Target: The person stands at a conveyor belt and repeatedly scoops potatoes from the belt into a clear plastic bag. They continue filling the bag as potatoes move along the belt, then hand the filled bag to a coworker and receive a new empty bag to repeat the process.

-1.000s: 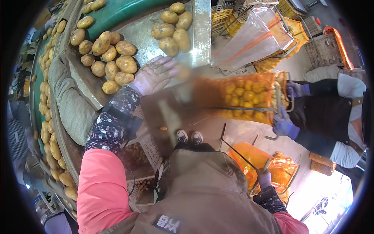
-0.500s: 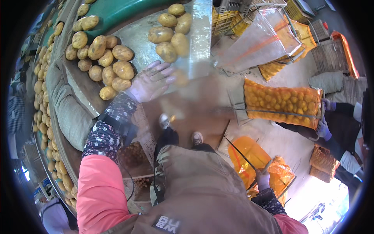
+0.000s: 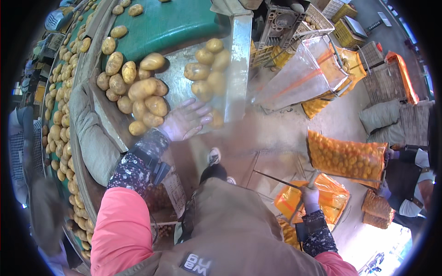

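Note:
My left hand [image 3: 186, 120], in a thin pale glove, is open with fingers spread at the lower end of a metal chute [image 3: 178, 85]. Next to it lies a pile of potatoes [image 3: 142, 89], and a smaller group of potatoes [image 3: 202, 69] rests against the chute's right wall. On the right, my right hand [image 3: 310, 195] is closed round a bar of a metal bag frame. An orange plastic mesh bag [image 3: 332, 195] hangs open on that frame, below and beside the hand.
A co-worker's gloved hands [image 3: 386, 186] hold a full mesh bag of potatoes [image 3: 347, 154] at the right. Behind stands another frame with a clear bag [image 3: 294, 76]. A green belt [image 3: 184, 25] feeds the chute. Potatoes line a conveyor [image 3: 62, 124] at far left.
The full potato bag has shifted right with the co-worker. My right hand and its bag frame sit higher in view. My left hand stays open by the chute while the view has tilted up.

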`<state>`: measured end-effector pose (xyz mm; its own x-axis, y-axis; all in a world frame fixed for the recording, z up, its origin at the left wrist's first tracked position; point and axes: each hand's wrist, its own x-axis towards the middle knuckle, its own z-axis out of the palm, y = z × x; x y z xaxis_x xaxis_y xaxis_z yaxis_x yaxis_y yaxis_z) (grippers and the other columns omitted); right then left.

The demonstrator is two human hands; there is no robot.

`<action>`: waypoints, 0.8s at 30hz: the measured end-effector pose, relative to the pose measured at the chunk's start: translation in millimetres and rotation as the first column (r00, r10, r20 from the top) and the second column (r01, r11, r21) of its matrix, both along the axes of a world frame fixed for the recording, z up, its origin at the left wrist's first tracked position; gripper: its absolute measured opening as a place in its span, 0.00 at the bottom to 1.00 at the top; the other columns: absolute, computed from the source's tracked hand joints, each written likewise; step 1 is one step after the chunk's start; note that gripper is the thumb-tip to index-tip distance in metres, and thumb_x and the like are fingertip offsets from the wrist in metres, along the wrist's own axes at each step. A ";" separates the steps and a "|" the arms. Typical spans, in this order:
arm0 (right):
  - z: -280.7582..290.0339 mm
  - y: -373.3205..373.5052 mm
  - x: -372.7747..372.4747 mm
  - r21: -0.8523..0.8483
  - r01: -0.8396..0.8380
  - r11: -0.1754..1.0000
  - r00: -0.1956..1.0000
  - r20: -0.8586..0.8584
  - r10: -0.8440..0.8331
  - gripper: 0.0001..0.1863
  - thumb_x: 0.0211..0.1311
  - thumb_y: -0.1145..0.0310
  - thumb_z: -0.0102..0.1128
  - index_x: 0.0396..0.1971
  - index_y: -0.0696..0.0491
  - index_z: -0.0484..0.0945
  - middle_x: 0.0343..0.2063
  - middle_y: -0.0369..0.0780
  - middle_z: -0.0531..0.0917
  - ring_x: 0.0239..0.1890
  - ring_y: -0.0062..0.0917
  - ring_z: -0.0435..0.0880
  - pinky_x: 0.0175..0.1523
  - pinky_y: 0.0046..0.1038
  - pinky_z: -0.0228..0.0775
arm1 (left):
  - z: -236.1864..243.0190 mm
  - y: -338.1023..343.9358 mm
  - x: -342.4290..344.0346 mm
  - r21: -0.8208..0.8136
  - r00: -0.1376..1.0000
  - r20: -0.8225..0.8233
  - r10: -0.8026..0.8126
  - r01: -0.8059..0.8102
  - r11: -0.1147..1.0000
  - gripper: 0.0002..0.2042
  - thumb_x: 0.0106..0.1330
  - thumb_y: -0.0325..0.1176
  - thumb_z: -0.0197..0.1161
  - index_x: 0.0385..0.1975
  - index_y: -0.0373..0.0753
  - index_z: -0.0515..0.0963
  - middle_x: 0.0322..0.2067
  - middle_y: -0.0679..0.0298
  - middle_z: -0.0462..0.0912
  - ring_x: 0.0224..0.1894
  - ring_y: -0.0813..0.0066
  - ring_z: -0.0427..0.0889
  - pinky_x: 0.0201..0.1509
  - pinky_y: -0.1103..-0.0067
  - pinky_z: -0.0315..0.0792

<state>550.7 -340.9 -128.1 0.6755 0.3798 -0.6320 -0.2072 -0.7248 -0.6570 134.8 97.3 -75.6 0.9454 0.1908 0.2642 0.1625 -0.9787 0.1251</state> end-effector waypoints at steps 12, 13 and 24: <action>-51.8 213.5 -253.5 0.123 -0.589 0.799 0.782 -0.164 0.601 0.18 0.55 0.62 0.73 0.37 0.58 0.78 0.28 0.41 0.85 0.29 0.24 0.83 0.37 0.31 0.77 | -29.4 -1.8 -19.4 -0.687 0.999 0.036 0.029 0.003 0.726 0.22 0.71 0.38 0.56 0.65 0.53 0.73 0.71 0.63 0.67 0.75 0.60 0.61 0.77 0.58 0.56; -43.8 226.0 -276.4 0.166 -0.611 0.774 0.752 -0.183 0.633 0.18 0.57 0.58 0.70 0.38 0.58 0.80 0.31 0.45 0.86 0.33 0.32 0.86 0.40 0.34 0.78 | -29.4 -2.0 -20.7 -0.961 0.991 0.039 0.130 0.001 0.277 0.22 0.71 0.39 0.55 0.65 0.53 0.72 0.72 0.64 0.66 0.75 0.61 0.60 0.78 0.58 0.55; -62.5 286.3 -490.0 0.259 -0.931 0.256 0.297 0.133 0.946 0.21 0.55 0.57 0.69 0.44 0.56 0.82 0.39 0.50 0.87 0.42 0.42 0.87 0.50 0.38 0.78 | 5.8 8.1 -23.7 -0.184 0.973 -0.231 -0.014 -0.029 0.983 0.25 0.69 0.44 0.54 0.67 0.51 0.70 0.73 0.67 0.62 0.75 0.58 0.60 0.79 0.56 0.53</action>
<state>60.7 -54.7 -190.6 -0.2863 0.8630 -0.4163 0.4749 -0.2496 -0.8439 111.1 105.4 -69.8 0.9748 0.2231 -0.0012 0.2156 -0.9408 0.2617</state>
